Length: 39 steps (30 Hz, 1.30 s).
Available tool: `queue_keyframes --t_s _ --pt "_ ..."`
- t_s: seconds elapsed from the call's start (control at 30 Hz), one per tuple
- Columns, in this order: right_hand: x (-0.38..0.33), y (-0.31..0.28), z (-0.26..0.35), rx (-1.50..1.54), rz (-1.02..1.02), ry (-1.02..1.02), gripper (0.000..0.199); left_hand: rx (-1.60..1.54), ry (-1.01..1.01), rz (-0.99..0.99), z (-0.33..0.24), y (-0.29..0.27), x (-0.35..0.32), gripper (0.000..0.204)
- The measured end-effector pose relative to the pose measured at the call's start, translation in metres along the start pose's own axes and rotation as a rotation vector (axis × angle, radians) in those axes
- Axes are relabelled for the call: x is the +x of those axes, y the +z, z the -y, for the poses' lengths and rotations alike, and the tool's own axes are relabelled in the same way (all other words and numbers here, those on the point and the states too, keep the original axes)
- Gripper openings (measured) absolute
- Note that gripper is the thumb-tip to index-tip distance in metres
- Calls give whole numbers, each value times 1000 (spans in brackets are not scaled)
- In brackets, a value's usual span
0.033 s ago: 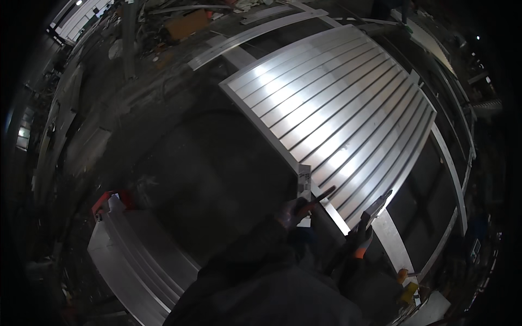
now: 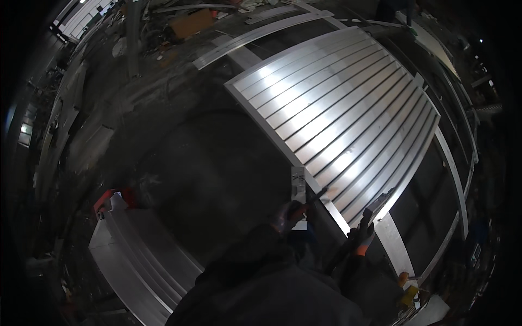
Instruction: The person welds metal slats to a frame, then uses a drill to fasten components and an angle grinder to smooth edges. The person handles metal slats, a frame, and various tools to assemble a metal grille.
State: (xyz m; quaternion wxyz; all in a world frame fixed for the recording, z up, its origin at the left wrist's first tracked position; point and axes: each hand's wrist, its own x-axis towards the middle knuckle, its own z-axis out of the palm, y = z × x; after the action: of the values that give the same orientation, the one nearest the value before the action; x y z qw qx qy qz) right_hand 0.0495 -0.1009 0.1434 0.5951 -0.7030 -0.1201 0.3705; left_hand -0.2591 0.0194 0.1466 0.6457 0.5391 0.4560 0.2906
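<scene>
Right hand (image 2: 366, 236) beside the ribbed metal panel (image 2: 338, 111)

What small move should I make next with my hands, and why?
I'd probably steady the dark piece by your right hand against the ribbed metal panel: it appears to overlap the panel's edge near the closest corner. Your left hand is off the panel, at the pale bar; its grip is unclear.

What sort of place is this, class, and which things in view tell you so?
Probably a metalworking workshop: a large slatted metal panel dominates the view, long grooved metal pieces lie at lower left, and a long metal strip shows beyond the panel.
</scene>
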Motion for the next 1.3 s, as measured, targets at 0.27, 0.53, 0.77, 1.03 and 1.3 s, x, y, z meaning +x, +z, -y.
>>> queue_keyframes --t_s 0.27,0.53,0.77,1.03,1.3 --pt "130 221 31 -126 31 14 58 45 229 -468 -31 -188 -30 7" --pt "319 413 -3 -264 -163 172 65 -234 -115 -563 -103 -317 87 18" --pt "447 425 -80 -731 -344 86 82 -320 -150 -496 -142 -397 196 12" --pt "291 491 22 -532 -16 14 34 -227 -226 -266 -140 -466 304 16" --pt "119 781 29 45 632 466 17 58 -301 179 -120 -537 395 40"
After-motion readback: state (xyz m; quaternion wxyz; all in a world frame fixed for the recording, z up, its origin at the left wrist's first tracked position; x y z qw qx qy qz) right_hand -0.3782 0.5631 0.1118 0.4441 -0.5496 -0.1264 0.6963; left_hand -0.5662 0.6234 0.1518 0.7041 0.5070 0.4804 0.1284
